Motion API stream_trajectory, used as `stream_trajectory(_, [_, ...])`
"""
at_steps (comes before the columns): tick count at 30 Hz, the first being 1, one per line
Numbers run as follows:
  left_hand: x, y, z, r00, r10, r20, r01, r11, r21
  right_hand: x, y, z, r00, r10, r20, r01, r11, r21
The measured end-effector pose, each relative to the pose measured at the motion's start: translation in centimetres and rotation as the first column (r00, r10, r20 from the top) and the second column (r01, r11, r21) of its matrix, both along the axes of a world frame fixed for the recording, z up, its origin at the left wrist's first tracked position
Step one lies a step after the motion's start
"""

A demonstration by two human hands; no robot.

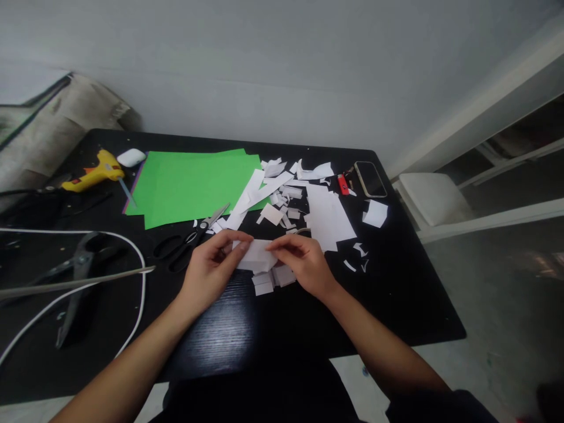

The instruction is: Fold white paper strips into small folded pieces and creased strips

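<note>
Between my two hands is a small folded piece of white paper. My left hand pinches its left end between thumb and fingers. At the right end, my right hand grips the same piece with its fingertips. Just below it on the black table lie more small folded white papers, partly hidden by the held piece. Black-handled scissors rest left of my left hand, blades pointing up and right. Beyond my hands are scattered white paper scraps and a larger white sheet.
Green sheets lie at the back left, beside a yellow glue gun and a white mouse-like object. Pliers and a white cable occupy the left. A phone and a red item sit at the right.
</note>
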State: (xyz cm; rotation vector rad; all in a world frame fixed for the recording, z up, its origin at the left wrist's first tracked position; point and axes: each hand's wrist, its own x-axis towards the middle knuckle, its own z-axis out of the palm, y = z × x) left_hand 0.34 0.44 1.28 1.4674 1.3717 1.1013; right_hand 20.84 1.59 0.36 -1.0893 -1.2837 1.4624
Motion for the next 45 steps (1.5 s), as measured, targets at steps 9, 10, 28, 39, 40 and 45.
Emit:
stream_trajectory(9, [-0.14,0.12,-0.40,0.997,0.007,0.077,-0.007,1.000,0.006,0.10,-0.26,0.21,0.999,-0.026,0.030,0.026,1.000,0.015])
stream_trajectory(10, [-0.15,0.12,-0.39,0.997,0.007,0.078,-0.008,1.000,0.012,0.10,-0.33,0.21,0.999,-0.035,0.034,0.035,0.999,0.012])
stream_trajectory(28, [0.07,-0.07,-0.12,0.996,-0.075,-0.039,0.075,0.997,0.008,-0.38,-0.67,-0.25,0.995,-0.074,0.061,0.071,0.996,0.050])
stream_trajectory(39, [-0.71,0.21,-0.46,0.988,-0.139,-0.072,0.137,0.990,-0.034,0.07,-0.30,-0.05,0.996,-0.047,0.079,0.039,0.995,0.090])
stream_trajectory(40, [-0.76,0.23,-0.49,0.988,-0.138,-0.076,0.135,0.990,-0.035,0.14,-0.28,0.00,0.996,-0.036,0.086,0.028,0.995,0.093])
stream_trajectory(45, [-0.64,0.30,-0.35,0.990,-0.142,0.006,0.142,0.987,-0.082,0.33,-0.30,0.20,0.998,0.007,0.069,-0.013,0.996,0.088])
